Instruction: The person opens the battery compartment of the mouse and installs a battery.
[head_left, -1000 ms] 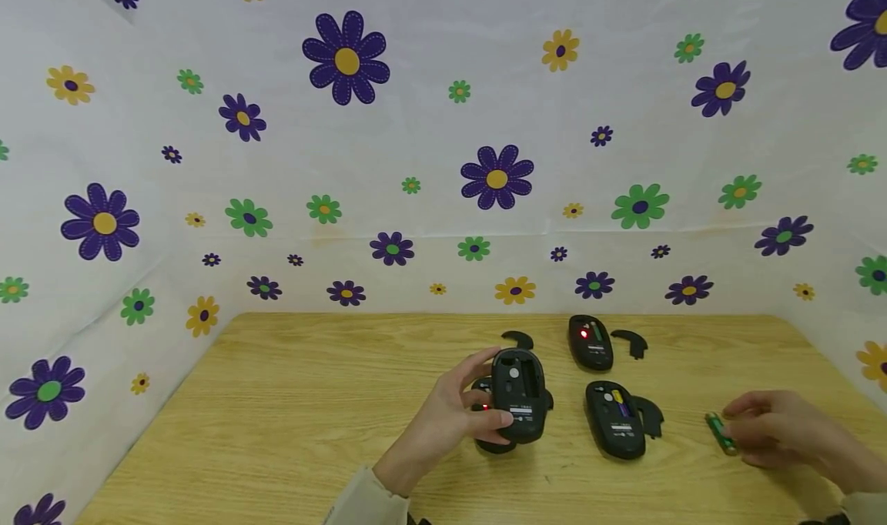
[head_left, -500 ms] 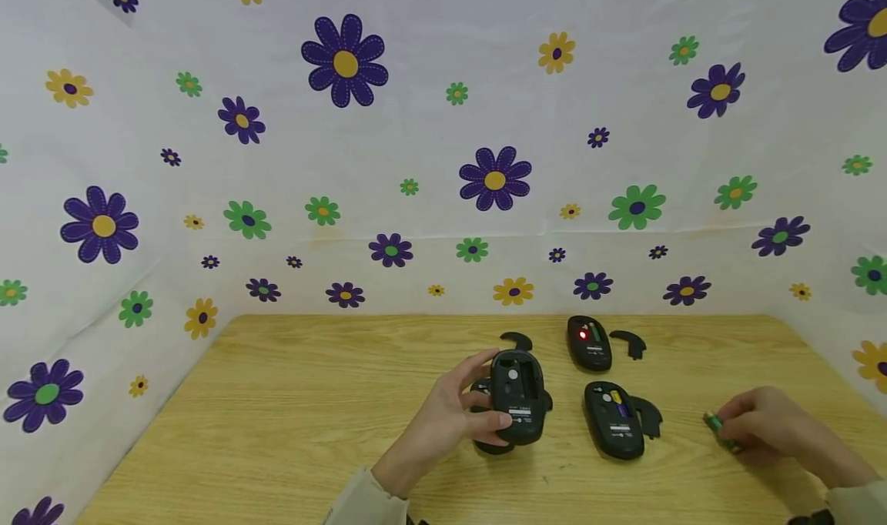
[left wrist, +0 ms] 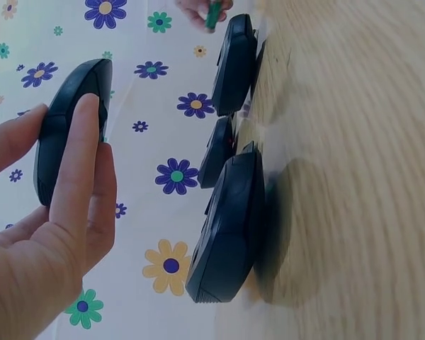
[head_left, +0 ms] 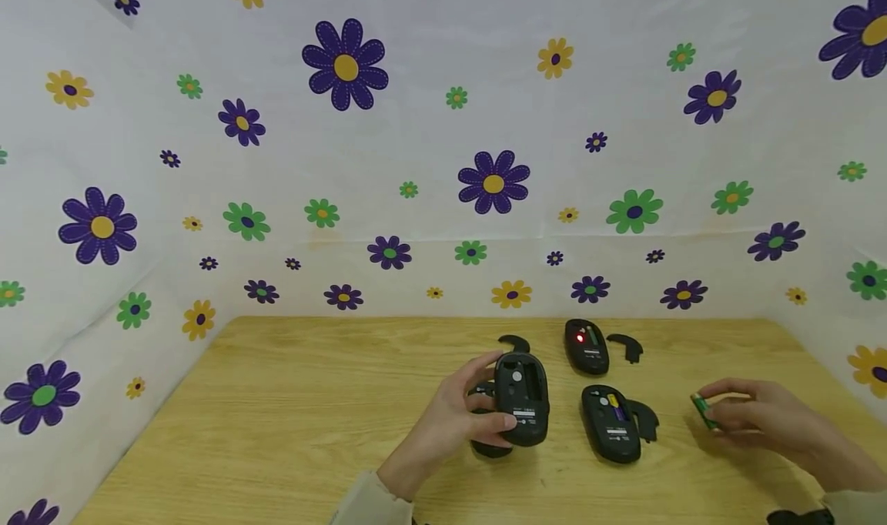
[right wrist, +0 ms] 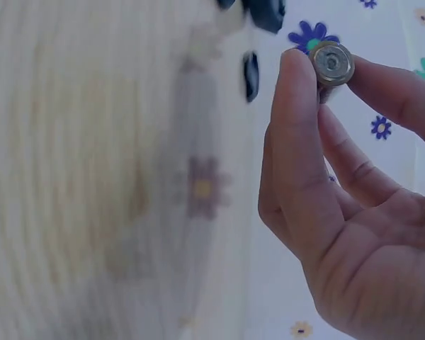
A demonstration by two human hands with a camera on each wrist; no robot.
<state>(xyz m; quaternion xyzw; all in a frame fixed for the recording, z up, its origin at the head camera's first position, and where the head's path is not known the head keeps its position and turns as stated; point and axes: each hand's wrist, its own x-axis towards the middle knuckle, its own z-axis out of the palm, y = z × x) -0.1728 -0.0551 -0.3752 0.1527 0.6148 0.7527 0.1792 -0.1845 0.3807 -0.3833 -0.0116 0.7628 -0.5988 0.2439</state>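
Observation:
My left hand (head_left: 453, 417) grips a black computer mouse (head_left: 521, 398) with its underside toward the head camera. The long battery slot in it is bare. In the left wrist view, that mouse (left wrist: 67, 120) is held off the table between thumb and fingers. At the right, my right hand (head_left: 776, 425) pinches a green battery (head_left: 703, 411) above the table. The battery's flat metal end (left wrist: 214, 14) cannot be made out in the left wrist view, but in the right wrist view the battery (right wrist: 333, 64) points its end at the camera between thumb and fingertips.
A second mouse (head_left: 490, 446) lies partly hidden behind the held one. To the right, an upturned mouse (head_left: 611, 425) has a yellow-purple battery and a loose cover (head_left: 646, 421). Farther back, another mouse (head_left: 586, 348) glows red beside its cover (head_left: 627, 346). One more cover (head_left: 514, 343) lies behind.
My right hand has picked the green battery up off the table and moved slightly left with it. The left hand keeps its grip on the mouse, nearly still.

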